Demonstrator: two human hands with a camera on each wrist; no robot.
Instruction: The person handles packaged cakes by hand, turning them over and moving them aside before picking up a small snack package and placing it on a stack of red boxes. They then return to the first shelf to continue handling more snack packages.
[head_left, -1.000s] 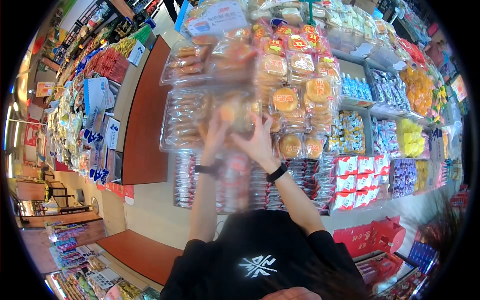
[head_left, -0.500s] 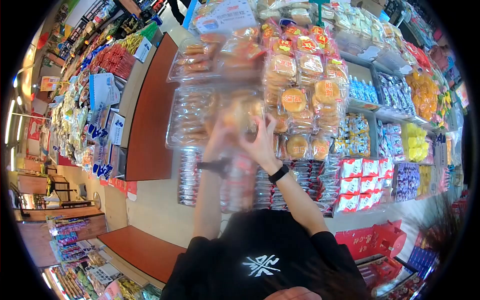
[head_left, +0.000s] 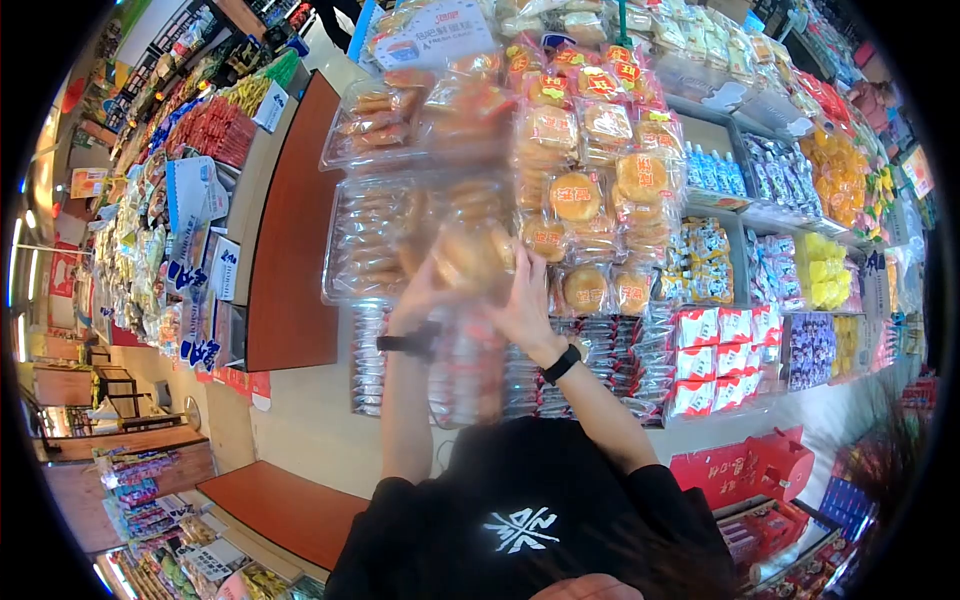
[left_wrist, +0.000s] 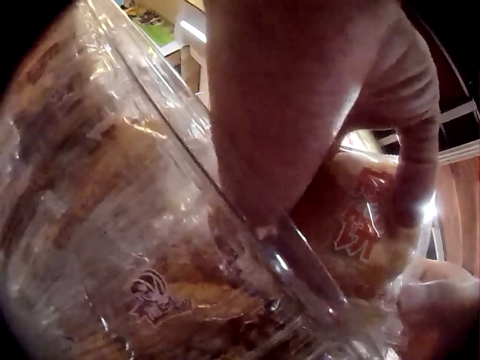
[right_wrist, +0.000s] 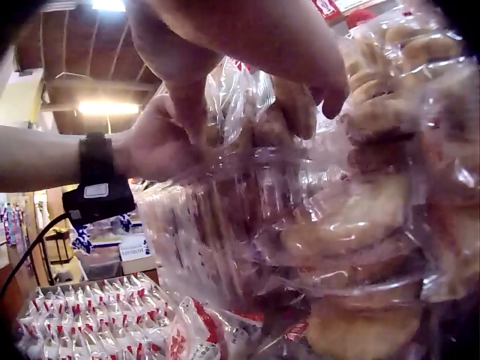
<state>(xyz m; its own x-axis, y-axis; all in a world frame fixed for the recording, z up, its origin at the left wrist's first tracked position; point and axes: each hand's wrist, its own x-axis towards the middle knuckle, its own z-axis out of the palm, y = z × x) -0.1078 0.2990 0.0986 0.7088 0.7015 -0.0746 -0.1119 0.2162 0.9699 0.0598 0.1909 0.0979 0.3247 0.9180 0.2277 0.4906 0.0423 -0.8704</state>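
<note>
A round pastry (head_left: 468, 262) in a clear wrapper is between my two hands, over a clear plastic tub of wrapped pastries (head_left: 370, 235). My left hand (head_left: 422, 295) grips it from the left; in the left wrist view red characters show on the wrapped pastry (left_wrist: 360, 232) between thumb and fingers, close beside the tub's rim (left_wrist: 300, 262). From the right, my right hand (head_left: 522, 305) holds the pastry's edge with bent fingers. In the right wrist view this right hand (right_wrist: 247, 37) arches over the tub, facing the left hand (right_wrist: 161, 142). Blur veils the pastry in the head view.
Stacked wrapped round cakes (head_left: 580, 200) stand right of the hands. Rows of small packets (head_left: 375, 360) lie nearer the body, with red-and-white packets (head_left: 715, 365) farther right. A sign (head_left: 435, 35) stands behind the tubs. A brown ledge (head_left: 290, 240) runs along the left.
The right hand's fingers have moved in closer against the pastry's right side. The pastry shows more of its round face, and the left hand has shifted slightly.
</note>
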